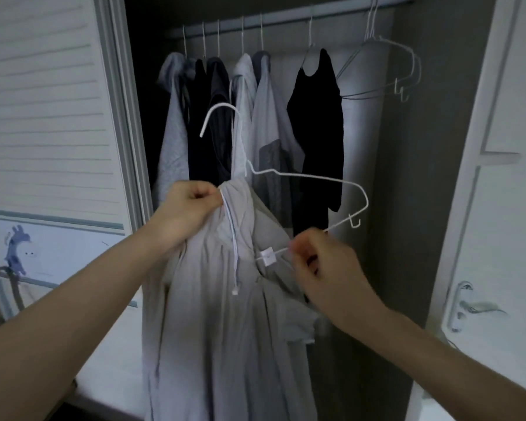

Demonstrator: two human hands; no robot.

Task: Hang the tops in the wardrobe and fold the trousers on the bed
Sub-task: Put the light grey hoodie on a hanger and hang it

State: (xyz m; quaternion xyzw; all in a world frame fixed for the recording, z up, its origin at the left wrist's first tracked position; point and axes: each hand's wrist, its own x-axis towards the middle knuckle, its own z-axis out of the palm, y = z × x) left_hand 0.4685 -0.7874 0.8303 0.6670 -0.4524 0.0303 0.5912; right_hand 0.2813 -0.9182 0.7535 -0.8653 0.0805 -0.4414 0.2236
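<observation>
Grey top (219, 314) hangs long-axis down, collar up, before the open wardrobe (407, 177). Left hand (189, 208) pinches collar and hanger (301, 177); right hand (322, 262) pinches hanger's bottom bar. Only one shoulder on; hook points left. Six tops (264, 123) already on rail (286, 19). Trousers unseen.

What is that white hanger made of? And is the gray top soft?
The white hanger looks like thin metal wire with a smooth white coating: it is very slim and bent into sharp curves. The gray top looks like soft, matte knit cloth, perhaps cotton: it droops in loose folds and bunches where the left hand grips it.
</observation>
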